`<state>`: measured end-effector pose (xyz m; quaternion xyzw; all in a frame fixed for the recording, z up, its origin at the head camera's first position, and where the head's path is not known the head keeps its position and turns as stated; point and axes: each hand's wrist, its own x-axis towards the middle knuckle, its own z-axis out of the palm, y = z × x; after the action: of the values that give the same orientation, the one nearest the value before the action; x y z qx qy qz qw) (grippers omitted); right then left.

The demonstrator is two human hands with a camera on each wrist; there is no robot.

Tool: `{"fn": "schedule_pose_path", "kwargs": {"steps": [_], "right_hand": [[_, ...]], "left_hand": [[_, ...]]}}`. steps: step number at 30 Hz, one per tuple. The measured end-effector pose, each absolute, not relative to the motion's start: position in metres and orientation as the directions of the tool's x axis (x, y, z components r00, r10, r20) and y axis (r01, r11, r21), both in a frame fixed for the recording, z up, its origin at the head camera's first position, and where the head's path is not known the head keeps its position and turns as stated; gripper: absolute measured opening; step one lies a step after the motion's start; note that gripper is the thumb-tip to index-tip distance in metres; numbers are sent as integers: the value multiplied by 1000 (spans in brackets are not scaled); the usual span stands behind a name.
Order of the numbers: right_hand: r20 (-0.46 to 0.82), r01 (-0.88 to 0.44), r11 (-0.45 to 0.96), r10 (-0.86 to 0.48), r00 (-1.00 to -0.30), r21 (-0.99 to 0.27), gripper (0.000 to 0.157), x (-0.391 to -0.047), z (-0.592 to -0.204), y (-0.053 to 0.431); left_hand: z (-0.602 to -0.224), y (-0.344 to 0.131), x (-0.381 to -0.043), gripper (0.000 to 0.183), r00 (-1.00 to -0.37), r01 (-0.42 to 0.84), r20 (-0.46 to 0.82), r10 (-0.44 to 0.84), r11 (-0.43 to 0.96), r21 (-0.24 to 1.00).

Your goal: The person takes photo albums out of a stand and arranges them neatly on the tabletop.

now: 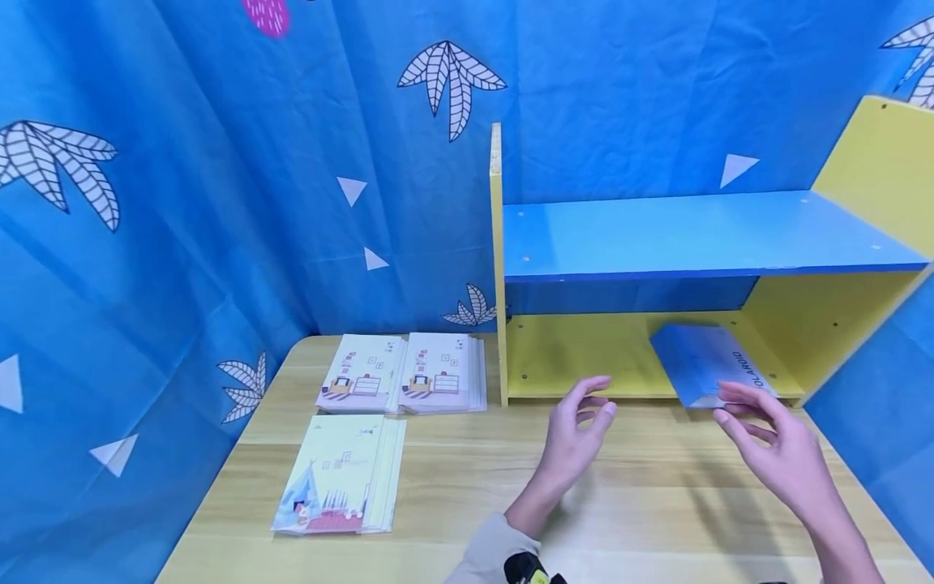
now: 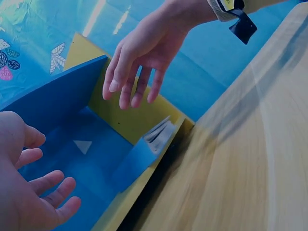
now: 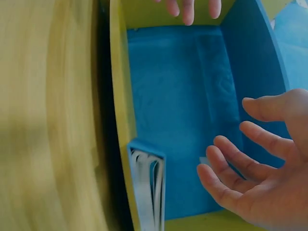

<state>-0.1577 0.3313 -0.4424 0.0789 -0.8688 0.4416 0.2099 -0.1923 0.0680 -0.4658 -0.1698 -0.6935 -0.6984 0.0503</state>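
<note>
A blue box-like album with lettering on its cover lies on the lower shelf, its near end sticking out past the front edge. The right wrist view shows white leaves inside the album. My right hand hovers at the album's near right corner, fingers loosely bent and holding nothing. To the left, in front of the shelf, my left hand is raised with its fingers spread loosely, also empty. In the left wrist view the right hand hangs above the album and apart from it.
Two stacks of illustrated booklets, one on the left and one on the right, lie beside the rack's yellow side panel. A third stack is nearer on the wooden table. A blue upper shelf spans above the album.
</note>
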Motion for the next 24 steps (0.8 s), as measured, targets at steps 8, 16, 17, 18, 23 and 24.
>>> {"fn": "schedule_pose_path", "kwargs": {"steps": [8,16,17,18,23,24], "right_hand": [[386,-219,602,162,-908,-768,45,-162,-455,353],[315,-123,589,236,-919,-799,49,-167,-468,370],[309,-110,593,246,-919,-798,50,-168,-469,371],[300,-97,593,254,-920,-799,50,-169,-471,373],[245,-33,602,275,-930,-798,53,-174,-479,380],[235,-19,606,279,-931,-795,54,-175,-481,381]], "left_hand": [[-469,93,-200,38,-947,263,258,189,0,965],[-477,117,-206,35,-958,217,209,195,22,976],[-478,119,-207,35,-960,212,203,192,24,977],[-479,120,-207,35,-963,203,195,186,25,979],[-483,130,-211,36,-979,132,124,160,37,991],[-483,133,-211,36,-982,114,106,156,43,993]]}}
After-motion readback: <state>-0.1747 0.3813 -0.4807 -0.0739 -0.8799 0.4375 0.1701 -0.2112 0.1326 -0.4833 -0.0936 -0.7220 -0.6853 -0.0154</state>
